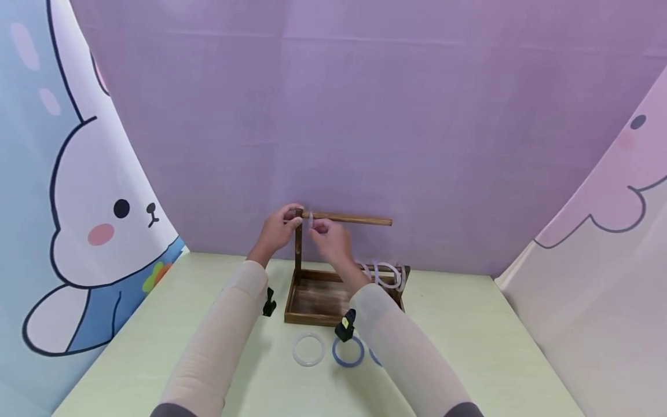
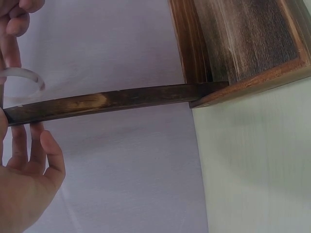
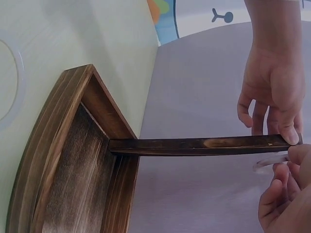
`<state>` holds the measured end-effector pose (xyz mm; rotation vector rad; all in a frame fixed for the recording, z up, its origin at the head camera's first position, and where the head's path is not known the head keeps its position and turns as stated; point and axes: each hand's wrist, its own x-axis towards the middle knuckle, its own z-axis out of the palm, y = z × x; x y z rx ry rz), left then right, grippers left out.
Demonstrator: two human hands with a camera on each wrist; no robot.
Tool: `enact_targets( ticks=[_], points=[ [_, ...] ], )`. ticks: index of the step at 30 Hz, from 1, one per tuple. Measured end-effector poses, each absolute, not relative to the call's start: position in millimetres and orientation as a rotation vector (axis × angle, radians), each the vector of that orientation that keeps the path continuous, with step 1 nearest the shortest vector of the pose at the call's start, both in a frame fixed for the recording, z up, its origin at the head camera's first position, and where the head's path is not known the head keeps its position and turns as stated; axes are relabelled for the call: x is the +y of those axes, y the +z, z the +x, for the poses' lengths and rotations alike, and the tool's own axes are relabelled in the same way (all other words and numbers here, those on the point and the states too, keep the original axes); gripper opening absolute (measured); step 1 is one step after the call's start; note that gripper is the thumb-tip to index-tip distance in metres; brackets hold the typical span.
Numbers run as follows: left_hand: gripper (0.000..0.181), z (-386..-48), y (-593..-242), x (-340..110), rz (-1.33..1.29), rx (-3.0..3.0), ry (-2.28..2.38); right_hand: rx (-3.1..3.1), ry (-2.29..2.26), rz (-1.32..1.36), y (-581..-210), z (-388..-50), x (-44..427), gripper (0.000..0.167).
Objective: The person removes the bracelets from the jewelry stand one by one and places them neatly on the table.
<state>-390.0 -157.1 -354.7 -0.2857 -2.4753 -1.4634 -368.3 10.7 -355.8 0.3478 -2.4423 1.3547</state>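
My left hand (image 1: 277,231) holds the top of the upright post (image 1: 298,252) of a dark wooden stand, thumb on one side and fingers behind. Just right of it, my right hand (image 1: 333,242) pinches a pale translucent bangle (image 1: 311,220). This bangle is around the stand's horizontal rod (image 1: 359,219), close to the post. In the right wrist view the bangle (image 3: 267,162) shows beside the post, partly hidden by the right fingers. The left wrist view shows its curved edge above the post.
The stand's tray base (image 1: 312,319) sits on the pale green table (image 1: 464,324). Several pale bangles (image 1: 388,266) hang on a lower bar at the right, partly behind the right forearm. In front lie a clear bangle (image 1: 308,365) and two blue bangles (image 1: 348,365), one partly covered by the sleeve.
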Motion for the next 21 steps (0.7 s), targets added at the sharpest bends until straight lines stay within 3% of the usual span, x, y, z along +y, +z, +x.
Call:
enact_targets(
  ticks=[21],
  points=[
    [0.029,-390.8,-354.6,-157.3,-0.301,-2.458,-1.474,-2.434,1.351,0.343,-351.8,-369.2,10.2,0.015]
  ],
)
